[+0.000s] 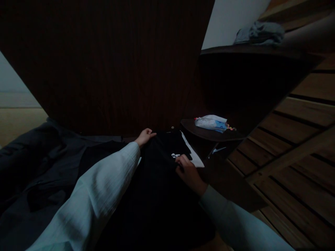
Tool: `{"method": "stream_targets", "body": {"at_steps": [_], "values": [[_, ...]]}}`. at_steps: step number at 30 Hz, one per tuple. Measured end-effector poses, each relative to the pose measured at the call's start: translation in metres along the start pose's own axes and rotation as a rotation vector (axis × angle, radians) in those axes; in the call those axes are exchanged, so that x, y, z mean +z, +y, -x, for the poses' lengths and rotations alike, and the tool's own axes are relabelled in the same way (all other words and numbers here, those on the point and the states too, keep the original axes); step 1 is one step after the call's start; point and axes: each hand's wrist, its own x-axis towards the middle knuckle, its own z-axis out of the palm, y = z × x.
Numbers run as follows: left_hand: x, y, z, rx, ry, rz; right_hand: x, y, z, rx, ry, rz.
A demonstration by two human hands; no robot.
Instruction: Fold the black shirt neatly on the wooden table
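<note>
A black garment point(157, 181) lies spread in front of me, with a small white print near its right edge. At its far left corner, my left hand point(145, 137) is closed, thumb and fingers pinching the cloth. My right hand point(190, 172) has its fingers curled together on the garment just below the white print, closed on the fabric. Something white and flat point(195, 157) shows from under the garment's right side. The dim light hides most folds and the garment's exact kind.
Dark grey clothing point(39, 174) lies to the left. A dark wooden panel point(110, 62) rises behind. On the right, a low rounded shelf point(191, 129) holds a white and blue plastic packet point(211, 123); folded grey cloth point(261, 33) sits on the upper shelf. Wooden slats point(295, 118) stand at far right.
</note>
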Motion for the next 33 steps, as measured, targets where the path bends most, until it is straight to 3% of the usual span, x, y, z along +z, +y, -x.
{"method": "stream_targets", "body": {"at_steps": [4,9,16,20,22,24,27,33], "values": [[0.009,0.006,-0.014,0.081,-0.075,0.088,-0.003,0.000,-0.002,-0.013,-0.036,0.013],[0.021,-0.015,-0.019,0.048,-0.168,0.044,0.002,0.009,0.001,0.033,-0.178,0.060],[0.002,-0.032,-0.011,0.038,-0.182,-0.159,-0.004,0.011,0.005,-0.011,-0.280,0.069],[-0.007,-0.042,0.014,0.227,-0.157,-0.435,-0.012,0.006,0.005,-0.028,-0.297,0.108],[-0.014,-0.046,0.033,0.348,-0.205,-0.615,-0.015,0.002,0.005,-0.034,-0.258,0.123],[-0.028,-0.048,0.052,0.412,-0.295,-0.724,-0.019,-0.001,0.005,-0.051,-0.196,0.126],[-0.066,-0.044,0.070,0.388,-0.363,-0.824,-0.024,0.000,0.001,-0.086,-0.192,0.109],[-0.168,-0.039,0.077,0.019,-0.111,-0.792,-0.023,0.013,-0.035,0.028,-0.309,0.122]]}}
